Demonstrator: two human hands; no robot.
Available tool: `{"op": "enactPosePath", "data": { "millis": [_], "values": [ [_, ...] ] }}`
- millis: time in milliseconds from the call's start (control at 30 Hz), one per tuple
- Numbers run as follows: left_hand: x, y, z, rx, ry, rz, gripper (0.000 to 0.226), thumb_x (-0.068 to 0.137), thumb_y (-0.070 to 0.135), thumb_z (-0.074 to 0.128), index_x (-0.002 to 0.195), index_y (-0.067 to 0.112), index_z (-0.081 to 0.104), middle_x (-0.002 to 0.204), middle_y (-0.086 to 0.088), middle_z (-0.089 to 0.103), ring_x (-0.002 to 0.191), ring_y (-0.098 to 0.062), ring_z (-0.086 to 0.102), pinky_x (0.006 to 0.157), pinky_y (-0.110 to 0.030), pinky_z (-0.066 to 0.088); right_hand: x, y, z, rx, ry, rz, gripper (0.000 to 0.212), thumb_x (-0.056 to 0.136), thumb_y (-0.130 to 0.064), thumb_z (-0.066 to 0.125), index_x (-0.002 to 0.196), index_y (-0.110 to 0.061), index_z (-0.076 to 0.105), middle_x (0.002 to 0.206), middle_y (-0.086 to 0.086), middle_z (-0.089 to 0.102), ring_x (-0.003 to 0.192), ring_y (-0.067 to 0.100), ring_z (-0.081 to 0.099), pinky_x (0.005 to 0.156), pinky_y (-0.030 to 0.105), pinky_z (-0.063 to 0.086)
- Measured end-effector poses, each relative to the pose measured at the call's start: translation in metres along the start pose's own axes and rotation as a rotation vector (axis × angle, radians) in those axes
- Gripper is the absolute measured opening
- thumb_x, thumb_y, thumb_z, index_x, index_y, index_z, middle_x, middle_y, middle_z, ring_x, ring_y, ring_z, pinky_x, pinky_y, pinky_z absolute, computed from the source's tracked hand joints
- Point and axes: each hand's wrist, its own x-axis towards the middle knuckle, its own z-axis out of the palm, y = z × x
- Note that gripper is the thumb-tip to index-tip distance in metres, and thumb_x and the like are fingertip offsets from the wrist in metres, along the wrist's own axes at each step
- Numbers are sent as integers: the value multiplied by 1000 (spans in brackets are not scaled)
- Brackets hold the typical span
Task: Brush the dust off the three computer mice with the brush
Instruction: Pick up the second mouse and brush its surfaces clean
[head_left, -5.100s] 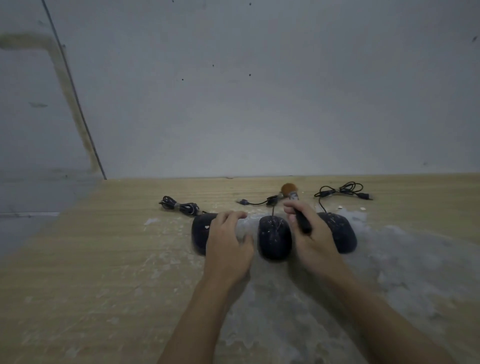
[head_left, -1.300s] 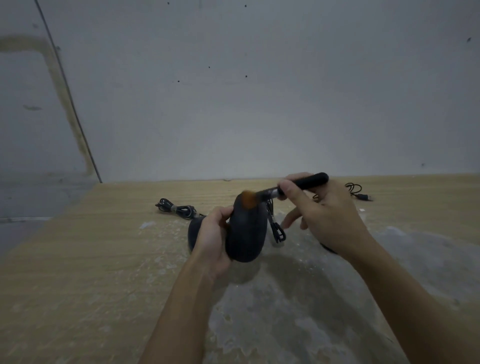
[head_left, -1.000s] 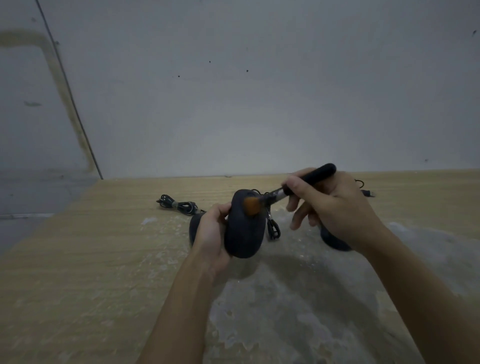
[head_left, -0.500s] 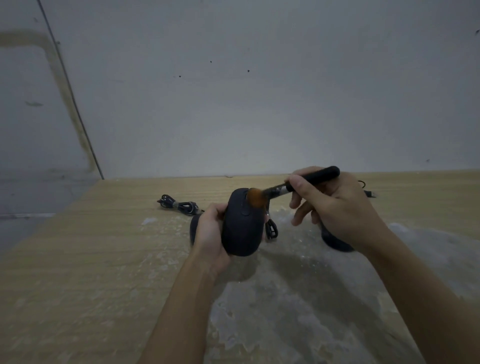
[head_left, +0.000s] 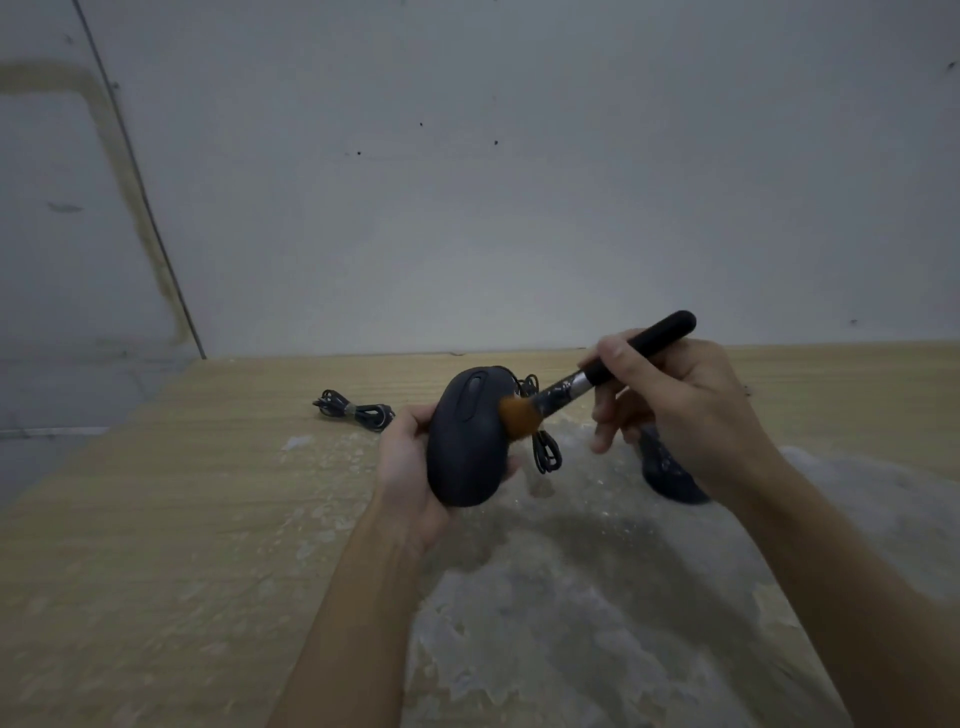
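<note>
My left hand (head_left: 408, 467) holds a black computer mouse (head_left: 465, 441) lifted off the table, its top facing me and its cable bundle (head_left: 545, 449) hanging to the right. My right hand (head_left: 680, 410) grips the black handle of a brush (head_left: 597, 371); the orange bristles (head_left: 519, 415) touch the right side of the held mouse. A second black mouse (head_left: 670, 473) lies on the table, partly hidden behind my right hand. The third mouse is hidden behind my left hand and the held mouse.
A wooden table (head_left: 156, 519) carries a wide patch of white dust (head_left: 571, 597) under my arms. A coiled black cable (head_left: 353, 410) lies at the back left. A grey wall (head_left: 467, 182) rises right behind the table's far edge.
The brush bristles have moved down from the top of the held mouse to its right side. The mouse stays lifted in my left hand.
</note>
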Motion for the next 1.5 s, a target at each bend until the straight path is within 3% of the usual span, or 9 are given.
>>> {"op": "enactPosePath", "data": {
  "millis": [100, 233, 767, 933, 1000, 1133, 1267, 1333, 1500],
  "values": [
    [-1, 2, -1, -28, -53, -10, 41, 93, 26, 27, 96, 7, 63, 81, -15, 73, 64, -27, 69, 50, -32, 56, -1, 0, 4, 7, 24, -45, 31, 82, -33, 48, 84, -6, 64, 59, 9, 61, 45, 24, 62, 41, 25, 41],
    [-2, 1, -1, 25, -22, -3, 36, 93, 25, 29, 84, 10, 61, 64, -10, 72, 55, -25, 67, 47, -32, 56, -3, -3, 1, -3, -143, 0, 32, 81, -31, 49, 83, -3, 65, 57, 9, 62, 45, 28, 62, 42, 25, 43],
    [-6, 6, -2, 326, -107, 43, 49, 89, 23, 27, 84, 4, 72, 78, -16, 73, 63, -31, 69, 51, -31, 52, 0, -6, 2, -121, 125, -148, 27, 81, -37, 47, 86, -15, 63, 64, 8, 63, 50, 22, 67, 43, 21, 47],
    [-6, 3, -1, 362, -56, 82, 45, 88, 23, 30, 104, 0, 65, 84, -19, 71, 67, -33, 69, 53, -31, 55, -1, -9, -2, -150, -2, -55, 23, 87, -27, 50, 81, -9, 63, 59, 7, 63, 47, 24, 66, 42, 24, 46],
    [-6, 1, -1, 352, -7, 73, 48, 87, 23, 32, 114, -3, 61, 93, -22, 69, 75, -36, 67, 54, -31, 54, 1, -8, -4, -282, 57, -87, 20, 90, -25, 50, 79, -13, 62, 62, 9, 64, 46, 20, 66, 43, 18, 46],
    [-6, 1, 3, 322, 88, 64, 51, 86, 24, 35, 123, -5, 55, 124, -31, 57, 106, -46, 56, 76, -38, 46, 0, -13, -4, -116, -28, -71, 30, 82, -33, 49, 88, -7, 64, 62, 6, 66, 49, 24, 67, 42, 21, 47],
    [-3, -3, 0, 316, 111, 19, 48, 86, 27, 38, 122, 2, 58, 126, -27, 57, 118, -48, 51, 81, -39, 45, 0, -8, 0, -285, 72, -132, 11, 87, -26, 53, 84, -22, 63, 67, 3, 66, 51, 16, 67, 45, 15, 47],
    [-2, -4, 1, 308, 90, 12, 47, 87, 28, 37, 122, 3, 58, 122, -24, 61, 115, -44, 54, 81, -38, 46, 0, -10, -1, -193, 45, -152, 15, 86, -29, 53, 87, -19, 64, 66, 5, 66, 52, 18, 67, 46, 18, 48],
    [-4, -7, 10, 232, -50, 11, 36, 91, 25, 31, 109, 5, 55, 77, -9, 64, 63, -16, 62, 58, -19, 50, -7, -12, 6, -201, -366, -15, 32, 83, -36, 53, 88, -8, 66, 63, 12, 68, 58, 26, 69, 51, 26, 51]
  ]
}}
